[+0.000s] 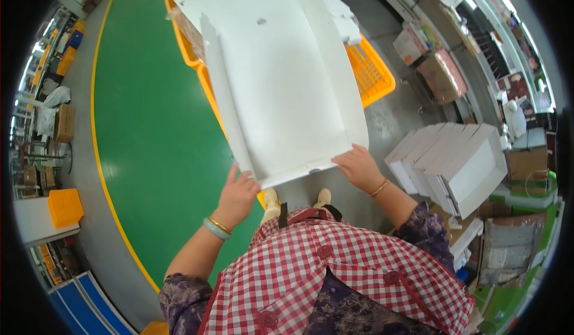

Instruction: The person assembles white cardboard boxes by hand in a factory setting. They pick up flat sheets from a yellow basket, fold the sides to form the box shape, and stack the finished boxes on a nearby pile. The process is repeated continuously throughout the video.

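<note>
Smooth, matt white cardboard box [284, 96]; beneath the box, perforated orange plastic crate [378, 83]; left of it, smooth, faintly glossy green floor [155, 114]; on its near side, checked cloth apron [284, 266].

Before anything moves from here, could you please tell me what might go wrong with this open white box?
The left hand and right hand are both at the near end of the white box, so its long walls might flex if lifted. It overlaps the yellow crate and could catch there. Swinging right might knock the leaning white boxes.
</note>
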Demonstrator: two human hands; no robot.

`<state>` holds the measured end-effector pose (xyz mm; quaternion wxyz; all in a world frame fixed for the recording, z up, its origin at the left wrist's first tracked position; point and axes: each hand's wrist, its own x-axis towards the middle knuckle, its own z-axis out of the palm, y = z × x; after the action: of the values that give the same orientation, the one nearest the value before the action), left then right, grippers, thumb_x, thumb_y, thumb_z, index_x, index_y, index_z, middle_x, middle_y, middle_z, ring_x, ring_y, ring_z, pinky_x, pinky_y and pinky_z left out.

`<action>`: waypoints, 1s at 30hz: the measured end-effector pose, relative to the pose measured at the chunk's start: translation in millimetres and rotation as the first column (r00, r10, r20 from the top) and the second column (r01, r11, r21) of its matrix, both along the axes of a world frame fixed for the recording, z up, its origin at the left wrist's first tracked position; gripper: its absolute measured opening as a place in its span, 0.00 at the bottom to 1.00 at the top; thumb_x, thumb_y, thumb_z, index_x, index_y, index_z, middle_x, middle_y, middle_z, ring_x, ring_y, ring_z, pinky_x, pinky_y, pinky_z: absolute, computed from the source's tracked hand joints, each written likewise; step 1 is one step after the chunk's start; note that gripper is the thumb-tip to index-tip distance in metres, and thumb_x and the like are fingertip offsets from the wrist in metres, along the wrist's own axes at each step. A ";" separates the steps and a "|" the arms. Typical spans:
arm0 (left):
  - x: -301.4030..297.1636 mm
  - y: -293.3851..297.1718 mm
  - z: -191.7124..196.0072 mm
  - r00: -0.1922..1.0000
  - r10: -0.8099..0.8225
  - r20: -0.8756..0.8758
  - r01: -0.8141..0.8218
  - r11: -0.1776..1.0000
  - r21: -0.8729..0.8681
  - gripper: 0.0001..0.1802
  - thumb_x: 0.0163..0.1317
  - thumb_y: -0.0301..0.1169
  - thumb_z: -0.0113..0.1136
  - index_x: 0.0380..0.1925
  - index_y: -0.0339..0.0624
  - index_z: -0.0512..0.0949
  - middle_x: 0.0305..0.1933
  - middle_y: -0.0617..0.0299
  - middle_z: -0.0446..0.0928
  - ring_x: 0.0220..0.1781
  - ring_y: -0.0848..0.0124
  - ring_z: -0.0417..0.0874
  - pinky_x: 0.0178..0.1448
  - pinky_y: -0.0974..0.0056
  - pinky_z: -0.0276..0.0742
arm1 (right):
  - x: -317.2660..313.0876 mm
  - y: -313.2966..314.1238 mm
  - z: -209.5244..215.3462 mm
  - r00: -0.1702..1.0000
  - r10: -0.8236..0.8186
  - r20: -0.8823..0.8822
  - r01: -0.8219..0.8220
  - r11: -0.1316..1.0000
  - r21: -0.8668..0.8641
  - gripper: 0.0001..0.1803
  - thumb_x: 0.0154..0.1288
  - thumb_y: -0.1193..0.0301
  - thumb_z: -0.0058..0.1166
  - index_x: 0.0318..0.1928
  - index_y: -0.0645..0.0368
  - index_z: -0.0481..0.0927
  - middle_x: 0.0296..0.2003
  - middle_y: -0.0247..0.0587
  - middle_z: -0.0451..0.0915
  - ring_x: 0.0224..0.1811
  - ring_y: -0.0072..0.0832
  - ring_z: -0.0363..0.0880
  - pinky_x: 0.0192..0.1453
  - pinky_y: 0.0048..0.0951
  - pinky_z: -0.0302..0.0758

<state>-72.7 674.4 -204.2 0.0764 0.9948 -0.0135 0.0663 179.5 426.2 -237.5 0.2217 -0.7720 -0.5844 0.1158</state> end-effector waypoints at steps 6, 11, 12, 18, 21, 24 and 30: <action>42.6 -73.1 -16.6 0.949 -0.314 0.035 0.312 0.918 -0.244 0.03 0.47 0.31 0.58 0.21 0.48 0.74 0.24 0.63 0.72 0.40 0.64 0.76 0.73 0.46 0.51 | -3.7 86.7 60.1 0.865 -0.173 -0.471 0.220 0.974 0.046 0.31 0.61 0.53 0.55 0.58 0.60 0.72 0.47 0.51 0.80 0.49 0.43 0.78 0.53 0.38 0.73; 97.4 -130.1 -52.5 0.927 -0.371 0.050 0.354 0.824 -0.443 0.07 0.51 0.35 0.58 0.26 0.44 0.76 0.33 0.60 0.77 0.44 0.61 0.77 0.62 0.55 0.65 | -38.5 202.7 43.2 0.988 -0.151 -0.041 0.140 0.968 -0.206 0.23 0.60 0.59 0.51 0.51 0.61 0.76 0.41 0.55 0.80 0.46 0.45 0.79 0.49 0.40 0.74; 94.3 -130.4 -61.2 0.922 -0.354 0.154 0.382 0.779 -0.496 0.09 0.52 0.35 0.58 0.31 0.44 0.77 0.37 0.59 0.77 0.47 0.60 0.76 0.61 0.53 0.66 | -37.4 214.9 33.8 0.993 -0.110 0.032 0.115 0.942 -0.314 0.21 0.60 0.60 0.50 0.49 0.61 0.77 0.40 0.55 0.81 0.45 0.46 0.79 0.49 0.41 0.74; 41.4 -58.9 16.5 0.828 0.086 0.554 0.169 0.903 -0.394 0.25 0.56 0.32 0.61 0.55 0.41 0.71 0.55 0.51 0.73 0.60 0.53 0.71 0.65 0.47 0.62 | -20.8 159.1 98.3 0.986 -0.112 -0.126 0.111 0.994 -0.016 0.18 0.60 0.61 0.51 0.45 0.58 0.80 0.37 0.54 0.81 0.41 0.43 0.80 0.47 0.39 0.74; 2.4 2.3 38.2 0.571 0.599 0.561 -0.175 0.757 -0.629 0.26 0.54 0.26 0.61 0.54 0.37 0.70 0.57 0.49 0.71 0.61 0.53 0.69 0.66 0.54 0.62 | -5.9 97.4 187.0 0.913 -0.119 -0.390 0.113 0.993 -0.040 0.19 0.60 0.63 0.55 0.47 0.60 0.80 0.39 0.46 0.83 0.39 0.29 0.81 0.47 0.29 0.74; -27.4 90.2 41.7 0.383 0.832 0.401 -0.144 0.482 -0.864 0.25 0.66 0.34 0.52 0.61 0.36 0.63 0.64 0.51 0.66 0.67 0.59 0.64 0.69 0.57 0.58 | 11.9 49.0 240.3 0.772 -0.079 -0.631 0.113 0.993 0.014 0.18 0.57 0.68 0.59 0.47 0.66 0.80 0.40 0.37 0.83 0.40 0.23 0.79 0.48 0.27 0.73; 17.6 157.2 126.1 0.582 0.786 0.209 0.345 -0.007 -0.939 0.30 0.72 0.45 0.41 0.66 0.38 0.56 0.68 0.51 0.59 0.71 0.60 0.58 0.71 0.57 0.57 | 35.4 -28.9 242.5 0.482 0.250 -0.840 0.163 0.916 0.367 0.19 0.54 0.72 0.62 0.46 0.68 0.80 0.43 0.38 0.82 0.46 0.27 0.79 0.54 0.29 0.72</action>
<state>-55.1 831.6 -78.1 0.7043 0.4902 0.1981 0.4738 215.0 397.3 4.9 0.6363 -0.5265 -0.4199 0.3764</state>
